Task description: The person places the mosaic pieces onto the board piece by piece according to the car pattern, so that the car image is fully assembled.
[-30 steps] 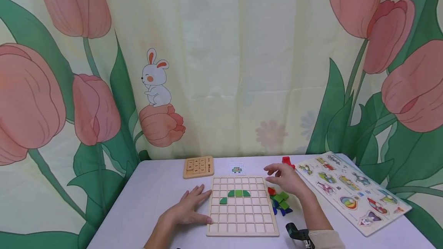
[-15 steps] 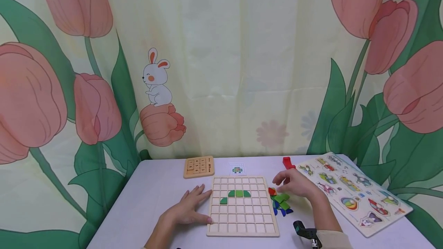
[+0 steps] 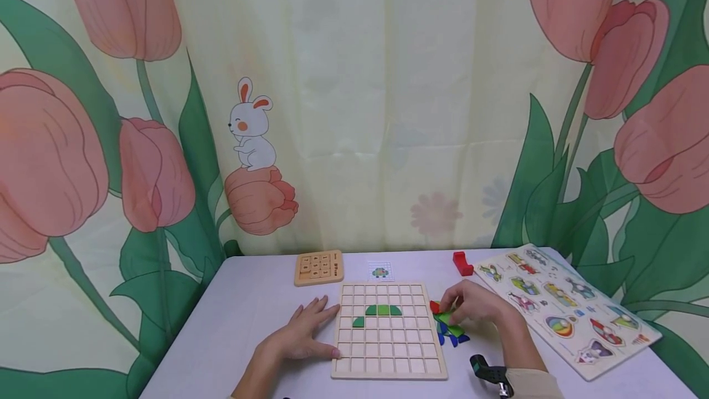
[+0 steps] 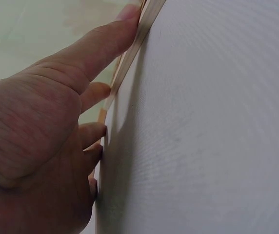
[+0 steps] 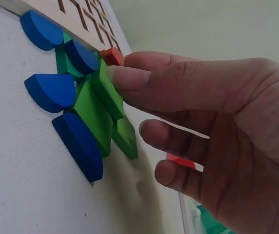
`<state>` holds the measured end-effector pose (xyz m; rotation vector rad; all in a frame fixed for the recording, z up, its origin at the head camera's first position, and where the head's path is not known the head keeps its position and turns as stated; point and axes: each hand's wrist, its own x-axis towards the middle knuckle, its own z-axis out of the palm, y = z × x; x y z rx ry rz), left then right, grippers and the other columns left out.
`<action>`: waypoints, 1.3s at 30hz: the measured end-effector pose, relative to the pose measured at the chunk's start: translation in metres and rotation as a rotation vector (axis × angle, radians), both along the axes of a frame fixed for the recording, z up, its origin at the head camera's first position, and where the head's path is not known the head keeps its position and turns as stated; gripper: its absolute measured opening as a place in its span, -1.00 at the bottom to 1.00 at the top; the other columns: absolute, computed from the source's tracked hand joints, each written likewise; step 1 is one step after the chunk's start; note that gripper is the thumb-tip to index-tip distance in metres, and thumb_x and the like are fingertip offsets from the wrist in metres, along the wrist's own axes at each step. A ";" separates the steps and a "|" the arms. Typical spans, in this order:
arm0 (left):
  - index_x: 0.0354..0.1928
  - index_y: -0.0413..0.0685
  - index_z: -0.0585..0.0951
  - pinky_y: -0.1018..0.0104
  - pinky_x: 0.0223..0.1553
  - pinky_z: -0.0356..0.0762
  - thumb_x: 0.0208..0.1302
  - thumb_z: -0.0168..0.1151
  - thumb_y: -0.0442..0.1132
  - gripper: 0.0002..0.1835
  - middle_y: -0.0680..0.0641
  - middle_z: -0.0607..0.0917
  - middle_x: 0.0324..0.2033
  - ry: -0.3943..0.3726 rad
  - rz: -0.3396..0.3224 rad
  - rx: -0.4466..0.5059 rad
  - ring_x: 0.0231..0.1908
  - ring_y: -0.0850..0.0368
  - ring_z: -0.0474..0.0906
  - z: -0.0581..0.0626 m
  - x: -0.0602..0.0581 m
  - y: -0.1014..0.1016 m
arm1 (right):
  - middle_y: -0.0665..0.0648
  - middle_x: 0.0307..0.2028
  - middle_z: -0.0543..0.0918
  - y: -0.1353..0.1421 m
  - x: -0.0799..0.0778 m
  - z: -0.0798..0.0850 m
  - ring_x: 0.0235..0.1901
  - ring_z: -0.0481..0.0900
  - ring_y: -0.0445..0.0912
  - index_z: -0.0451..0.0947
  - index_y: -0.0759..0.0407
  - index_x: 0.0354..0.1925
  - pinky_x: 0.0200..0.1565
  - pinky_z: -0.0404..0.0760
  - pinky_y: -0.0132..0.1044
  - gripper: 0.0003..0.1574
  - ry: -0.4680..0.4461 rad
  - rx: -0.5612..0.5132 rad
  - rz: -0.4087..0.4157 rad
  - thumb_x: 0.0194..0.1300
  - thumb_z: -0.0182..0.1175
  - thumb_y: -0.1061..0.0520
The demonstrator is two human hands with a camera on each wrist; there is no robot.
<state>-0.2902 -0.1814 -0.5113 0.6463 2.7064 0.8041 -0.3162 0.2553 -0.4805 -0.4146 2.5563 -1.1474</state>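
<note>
My left hand lies on the white table with fingers spread, its thumb touching the left edge of a wooden grid board. In the board's cells sit several green pieces, forming a short arc with one lower left. My right hand reaches over a small pile just right of the board. Its thumb tip lies right at a light green square block, and the index finger is by a red block. Its other fingers curl loosely, holding nothing. Blue rounded blocks lie under and around the green ones.
A wooden number board stands at the back left, beside a small pattern card. Behind the right hand is a red block-like object. A picture puzzle board covers the table's right side. A printed curtain hangs behind.
My right hand has moved from beside the board's top right corner, right and down to the block pile, its fingertips lowering onto it. The left hand has stayed in place.
</note>
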 end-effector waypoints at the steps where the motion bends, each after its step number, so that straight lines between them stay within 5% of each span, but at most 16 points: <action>1: 0.58 0.12 0.33 -0.40 0.59 -0.27 0.02 0.54 0.35 0.10 -0.29 0.12 0.62 0.000 0.001 -0.001 0.64 -0.32 -0.09 0.000 0.000 0.000 | 0.07 -0.24 0.74 0.000 0.000 0.000 -0.24 0.53 -0.01 0.79 0.11 -0.20 -0.20 0.53 -0.19 -0.75 -0.001 0.007 -0.004 0.11 0.53 0.30; 23: 0.58 0.12 0.33 -0.40 0.59 -0.26 0.03 0.54 0.35 0.10 -0.28 0.12 0.63 0.011 -0.002 -0.003 0.64 -0.31 -0.09 -0.001 0.001 0.000 | 0.03 -0.22 0.74 -0.006 0.002 0.000 -0.17 0.57 -0.07 0.80 0.10 -0.20 -0.03 0.68 -0.15 -0.70 -0.021 0.055 -0.042 0.06 0.56 0.33; 39: 0.57 0.12 0.34 -0.40 0.58 -0.26 0.02 0.54 0.36 0.10 -0.28 0.12 0.63 0.005 0.001 0.007 0.64 -0.30 -0.08 -0.003 0.000 0.000 | 0.09 -0.38 0.69 -0.003 0.002 0.000 -0.28 0.56 -0.03 0.69 0.23 -0.28 -0.24 0.61 -0.26 -0.83 -0.034 -0.023 0.007 0.16 0.51 0.29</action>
